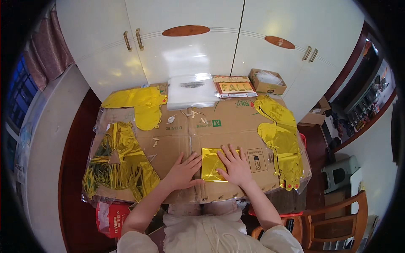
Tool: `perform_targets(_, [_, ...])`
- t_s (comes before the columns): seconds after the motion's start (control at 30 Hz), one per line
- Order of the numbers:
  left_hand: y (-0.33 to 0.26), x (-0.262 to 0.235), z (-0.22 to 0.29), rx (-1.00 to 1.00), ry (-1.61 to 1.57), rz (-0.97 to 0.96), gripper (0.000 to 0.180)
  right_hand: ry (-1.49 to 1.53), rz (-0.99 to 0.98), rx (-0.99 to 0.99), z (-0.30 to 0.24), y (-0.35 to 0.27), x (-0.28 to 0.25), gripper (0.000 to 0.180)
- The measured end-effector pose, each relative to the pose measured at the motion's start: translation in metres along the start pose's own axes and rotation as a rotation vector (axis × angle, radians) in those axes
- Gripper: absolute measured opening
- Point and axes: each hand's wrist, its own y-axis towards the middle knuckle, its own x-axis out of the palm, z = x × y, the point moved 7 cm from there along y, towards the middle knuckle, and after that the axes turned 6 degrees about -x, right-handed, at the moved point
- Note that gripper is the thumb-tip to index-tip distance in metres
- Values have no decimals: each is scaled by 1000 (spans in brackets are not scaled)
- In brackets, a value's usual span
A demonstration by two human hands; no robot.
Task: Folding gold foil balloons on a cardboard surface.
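Observation:
A folded square of shiny gold foil (209, 168) lies on the flattened cardboard (177, 141) in front of me. My right hand (235, 166) rests flat over its right half, fingers spread. Beside the square's left edge, my left hand (184, 172) lies on the cardboard with fingers stretched out and nothing in it. Flat gold foil balloons are spread around: one with a triangular hole (137, 170) at near left, a bent-shaped one (146, 101) at far left, and overlapping ones (280, 137) along the right side.
Behind stand a stack of clear plastic bags (190, 95), a printed orange packet (236, 87) and a small carton (268, 82). Small pale pieces (194, 114) lie scattered mid-board. White cabinets (185, 55) rise beyond; a wooden chair (356, 223) and grey stool (341, 172) stand right.

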Motion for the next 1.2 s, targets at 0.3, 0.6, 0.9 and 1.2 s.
perform_targets(0.3, [6,-6,-7,-66,-328,10,68,24,-25,27,0,1,5,66])
perform_targets(0.6, [19,-21,-5,-153,-462,17,58,5,-31,29,1,1,7,67])
perform_targets(0.9, [28,-15,-4,67,-284,259,32,5,-24,30,2,1,8,68])
perform_targets(1.2, [25,-27,9,-80,30,329,41,0,-14,48,1,0,8,69])
